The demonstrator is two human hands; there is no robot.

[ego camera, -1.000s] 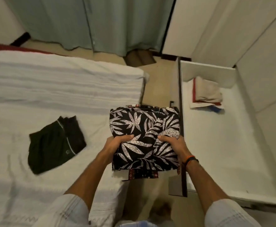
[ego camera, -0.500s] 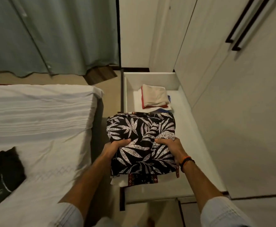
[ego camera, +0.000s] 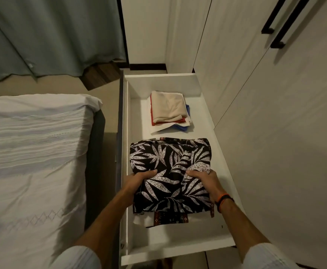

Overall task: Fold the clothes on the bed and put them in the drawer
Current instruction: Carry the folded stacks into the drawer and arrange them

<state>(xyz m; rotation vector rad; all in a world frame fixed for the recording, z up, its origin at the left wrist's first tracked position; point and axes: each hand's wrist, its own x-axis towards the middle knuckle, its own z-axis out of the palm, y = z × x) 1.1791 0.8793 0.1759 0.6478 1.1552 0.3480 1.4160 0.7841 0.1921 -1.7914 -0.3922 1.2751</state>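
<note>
A white-sheeted bed (ego camera: 32,152) stood left of an open white wooden drawer (ego camera: 178,247), beside pale wardrobe doors (ego camera: 275,133) and a grey-green curtain (ego camera: 52,35). Inside the drawer, a folded black garment printed with white leaves (ego camera: 168,171) lay between the left hand (ego camera: 137,181) and right hand (ego camera: 205,181), both gripping its near edges, thumbs on top. Beyond it sat a beige, red and blue folded stack (ego camera: 168,111). No writing was readable.

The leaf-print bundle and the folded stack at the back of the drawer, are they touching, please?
Apart: the head view shows bare white drawer floor between the leaf-print bundle and the folded stack.
</note>
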